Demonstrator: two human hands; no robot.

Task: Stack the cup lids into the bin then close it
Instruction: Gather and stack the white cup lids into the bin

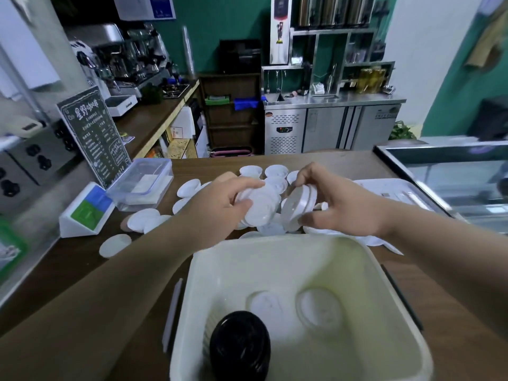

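A cream plastic bin (277,250) stands open at the counter's near edge. Inside it lie two white cup lids (319,310) and a stack of black lids (240,346). Just beyond the bin, my left hand (220,204) grips a bunch of white lids (259,206). My right hand (338,200) holds a short stack of white lids (298,202) on edge, touching the left bunch. More loose white lids (143,220) lie scattered on the wooden counter around both hands. The bin's white cover (390,189) lies flat to the right, behind my right hand.
A clear plastic box (143,185) and a white card stand (86,213) sit at the left with a black menu sign (93,136) behind. A glass display case (450,171) borders the right. A thin white strip (171,314) lies left of the bin.
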